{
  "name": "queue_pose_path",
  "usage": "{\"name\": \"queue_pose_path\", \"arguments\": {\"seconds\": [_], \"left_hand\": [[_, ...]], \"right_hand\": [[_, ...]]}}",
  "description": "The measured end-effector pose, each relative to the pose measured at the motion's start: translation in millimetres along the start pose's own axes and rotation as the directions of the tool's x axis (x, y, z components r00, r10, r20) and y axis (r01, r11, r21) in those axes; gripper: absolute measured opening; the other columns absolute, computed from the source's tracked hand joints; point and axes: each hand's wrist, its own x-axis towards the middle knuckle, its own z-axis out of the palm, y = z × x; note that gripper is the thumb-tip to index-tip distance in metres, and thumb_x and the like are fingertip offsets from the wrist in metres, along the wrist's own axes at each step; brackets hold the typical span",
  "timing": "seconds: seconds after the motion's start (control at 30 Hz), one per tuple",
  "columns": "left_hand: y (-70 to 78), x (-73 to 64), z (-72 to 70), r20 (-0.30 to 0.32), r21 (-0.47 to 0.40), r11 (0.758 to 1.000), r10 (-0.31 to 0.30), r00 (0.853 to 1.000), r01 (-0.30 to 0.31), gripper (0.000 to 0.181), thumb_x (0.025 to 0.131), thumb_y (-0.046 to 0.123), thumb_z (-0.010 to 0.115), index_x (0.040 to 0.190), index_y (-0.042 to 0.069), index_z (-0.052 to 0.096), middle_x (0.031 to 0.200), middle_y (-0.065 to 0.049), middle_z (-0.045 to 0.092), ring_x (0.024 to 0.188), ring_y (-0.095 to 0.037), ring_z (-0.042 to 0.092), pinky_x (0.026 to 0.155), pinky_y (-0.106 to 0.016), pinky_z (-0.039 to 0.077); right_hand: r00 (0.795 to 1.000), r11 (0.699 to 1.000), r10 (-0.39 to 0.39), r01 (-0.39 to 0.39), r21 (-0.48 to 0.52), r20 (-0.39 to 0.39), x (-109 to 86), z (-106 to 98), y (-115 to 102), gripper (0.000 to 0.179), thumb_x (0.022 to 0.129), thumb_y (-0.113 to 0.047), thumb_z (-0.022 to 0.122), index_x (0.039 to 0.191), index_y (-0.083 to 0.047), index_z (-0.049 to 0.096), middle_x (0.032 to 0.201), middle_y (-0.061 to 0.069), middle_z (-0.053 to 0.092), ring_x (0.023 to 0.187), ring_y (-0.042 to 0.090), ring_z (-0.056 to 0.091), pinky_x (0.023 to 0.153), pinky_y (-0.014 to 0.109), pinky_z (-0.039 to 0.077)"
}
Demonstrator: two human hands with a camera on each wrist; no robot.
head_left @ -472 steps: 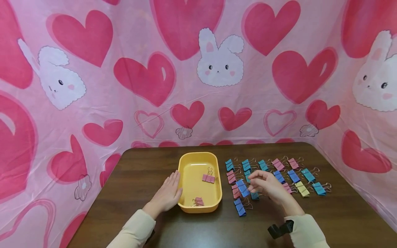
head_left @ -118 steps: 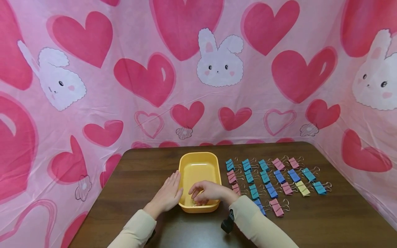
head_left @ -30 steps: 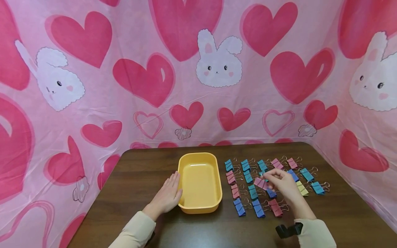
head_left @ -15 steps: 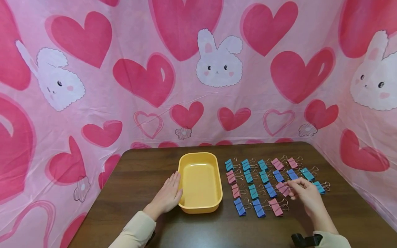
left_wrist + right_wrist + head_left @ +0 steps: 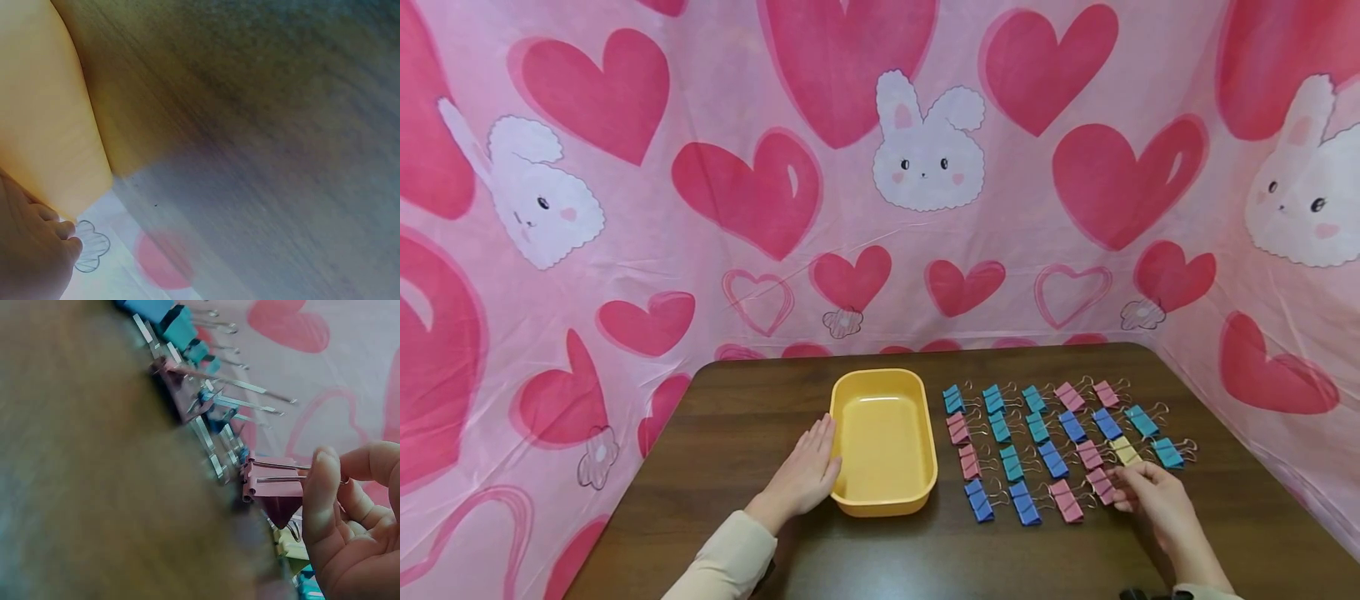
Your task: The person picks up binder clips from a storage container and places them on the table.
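Note:
In the head view my right hand [image 5: 1156,500] is at the near right end of the rows of clips. Thumb and forefinger pinch the wire handles of a pink binder clip [image 5: 275,481], as the right wrist view shows. That clip is in the nearest row, right of another pink binder clip [image 5: 1066,502] and just in front of a yellow one [image 5: 1124,452]. My left hand [image 5: 801,471] lies with straight fingers against the left side of a yellow tray [image 5: 885,507]. Nothing lies inside the tray.
Blue binder clips [image 5: 1025,503], teal ones [image 5: 1143,421] and more pink ones [image 5: 958,428] form several rows right of the tray on the dark wooden table [image 5: 760,396]. A pink heart-printed cloth [image 5: 850,217] hangs around the table's back and sides.
Both pink clips that were in the tray earlier are out of it. Over the last second my right hand has carried a pink clip right and nearer, to the front row. My left hand has stayed put.

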Motion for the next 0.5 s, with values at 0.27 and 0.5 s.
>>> {"name": "queue_pose_path", "arguments": {"seconds": [0.27, 0.5], "left_hand": [[-1.1, 0.6, 0.9, -0.004, 0.004, 1.000, 0.005, 1.000, -0.005, 0.057, 0.097, 0.021, 0.041, 0.140, -0.011, 0.022, 0.147, -0.023, 0.020, 0.134, -0.036, 0.020, 0.107, -0.047, 0.018], [-0.9, 0.9, 1.6, -0.011, 0.004, 1.000, 0.007, 1.000, -0.007, 0.057, 0.097, 0.021, 0.041, 0.140, -0.011, 0.022, 0.147, -0.024, 0.020, 0.134, -0.037, 0.020, 0.107, -0.047, 0.018]], "right_hand": [[1.000, 0.996, 0.025, -0.026, 0.082, 0.007, 1.2, -3.4, 12.2, 0.013, 0.095, -0.005, 0.045, 0.085, 0.001, 0.049, 0.074, -0.005, 0.064, 0.059, 0.012, 0.062, 0.055, 0.026, 0.053], [0.999, 0.996, 0.041, -0.041, 0.078, 0.004, 1.4, -4.3, 10.5, 0.015, 0.095, -0.007, 0.045, 0.097, 0.006, 0.039, 0.078, -0.002, 0.061, 0.061, 0.013, 0.063, 0.059, 0.027, 0.054]]}}
